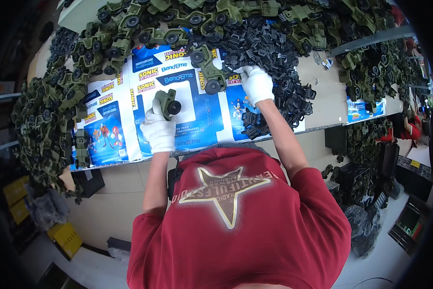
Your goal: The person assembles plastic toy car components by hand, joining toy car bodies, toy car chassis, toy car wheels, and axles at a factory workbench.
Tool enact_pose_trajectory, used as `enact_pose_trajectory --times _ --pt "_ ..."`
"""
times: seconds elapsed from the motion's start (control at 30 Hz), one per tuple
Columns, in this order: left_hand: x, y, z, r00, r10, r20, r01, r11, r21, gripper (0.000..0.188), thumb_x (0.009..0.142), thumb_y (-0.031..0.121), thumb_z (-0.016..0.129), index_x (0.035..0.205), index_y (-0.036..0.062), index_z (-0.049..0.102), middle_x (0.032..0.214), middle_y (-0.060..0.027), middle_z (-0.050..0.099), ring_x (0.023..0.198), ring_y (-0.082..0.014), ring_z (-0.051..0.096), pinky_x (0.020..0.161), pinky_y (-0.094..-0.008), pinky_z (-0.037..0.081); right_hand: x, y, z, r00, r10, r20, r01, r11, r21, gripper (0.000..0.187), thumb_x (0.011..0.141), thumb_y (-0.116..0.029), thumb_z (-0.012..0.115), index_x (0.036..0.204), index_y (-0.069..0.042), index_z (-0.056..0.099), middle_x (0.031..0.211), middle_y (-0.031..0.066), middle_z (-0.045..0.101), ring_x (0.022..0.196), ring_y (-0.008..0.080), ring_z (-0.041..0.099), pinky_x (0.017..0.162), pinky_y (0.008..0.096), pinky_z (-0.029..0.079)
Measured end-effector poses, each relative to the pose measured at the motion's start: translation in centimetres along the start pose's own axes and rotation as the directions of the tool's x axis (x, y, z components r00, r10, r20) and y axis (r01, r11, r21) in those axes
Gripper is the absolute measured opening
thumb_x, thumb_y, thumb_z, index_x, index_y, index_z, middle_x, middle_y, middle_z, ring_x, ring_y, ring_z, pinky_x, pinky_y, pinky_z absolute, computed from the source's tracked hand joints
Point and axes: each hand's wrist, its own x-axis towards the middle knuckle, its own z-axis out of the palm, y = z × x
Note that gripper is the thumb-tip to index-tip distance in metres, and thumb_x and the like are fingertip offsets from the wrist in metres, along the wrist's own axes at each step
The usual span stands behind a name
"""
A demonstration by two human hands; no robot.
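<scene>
My left hand (158, 129), in a white glove, is closed round an olive-green toy jeep (163, 99) with a black wheel facing up. My right hand (258, 85), also gloved in white, is over the left edge of a heap of small black plastic parts (285, 72). Its fingers are bent together, and whatever they hold is hidden. Just left of those fingertips lies another green toy jeep (208, 67), touching neither hand. Beneath both hands, printed blue-and-white cardboard sheets (204, 108) cover the table.
Green toy vehicles are piled along the left side (57, 103) and back of the table (322, 103). A metal bar (370, 41) crosses the right side, with more green vehicles beyond it. A yellow crate (65, 239) stands on the floor at lower left. Another person in red (411, 129) is at far right.
</scene>
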Motion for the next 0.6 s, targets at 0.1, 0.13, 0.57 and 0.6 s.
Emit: enact_pose_trajectory --times 0.1,0.13,0.57,0.6 --pt "-1.9 0.6 0.0 0.980 0.187 -0.064 -0.177 0.973 0.147 0.102 0.065 0.037 0.085 0.148 0.0116 0.031 0.135 -0.0174 0.046 0.116 -0.0293 0.054 0.098 -0.0454 0.036 2.2 -0.5 0.5 0.989 -0.134 -0.070 0.122 0.979 -0.161 0.026 0.081 -0.021 0.067 0.106 -0.017 0.072 0.104 0.0053 0.068 0.101 0.0270 0.061 0.085 0.0432 0.048" --pt "-1.9 1.4 -0.2 0.973 0.113 0.199 -0.153 0.968 0.199 0.109 0.066 0.041 0.084 0.152 0.0089 0.024 0.142 -0.0203 0.039 0.123 -0.0314 0.049 0.101 -0.0473 0.033 2.9 -0.9 0.8 0.981 -0.182 0.061 0.190 0.961 -0.199 0.026 0.081 -0.024 0.067 0.106 -0.018 0.072 0.108 0.0042 0.067 0.106 0.0255 0.059 0.088 0.0436 0.045" --pt "4.5 -3.9 -1.2 0.895 0.157 0.417 0.013 0.926 -0.378 0.107 0.062 0.040 0.086 0.144 -0.0068 0.035 0.132 -0.0296 0.055 0.121 -0.0347 0.058 0.100 -0.0354 0.046 3.2 1.2 3.0 0.913 -0.364 0.185 0.403 0.878 -0.259 0.027 0.073 -0.029 0.074 0.097 -0.016 0.074 0.128 0.0041 0.060 0.132 0.0276 0.041 0.104 0.0530 0.031" --pt "4.5 -2.4 -1.9 0.880 0.241 0.410 -0.120 0.947 -0.299 0.111 0.058 0.042 0.086 0.143 -0.0086 0.035 0.130 -0.0284 0.056 0.119 -0.0345 0.058 0.099 -0.0323 0.046 3.3 0.6 2.9 0.904 -0.396 0.161 0.425 0.875 -0.233 0.038 0.072 -0.032 0.076 0.107 -0.017 0.070 0.134 0.0062 0.055 0.134 0.0288 0.039 0.105 0.0537 0.030"
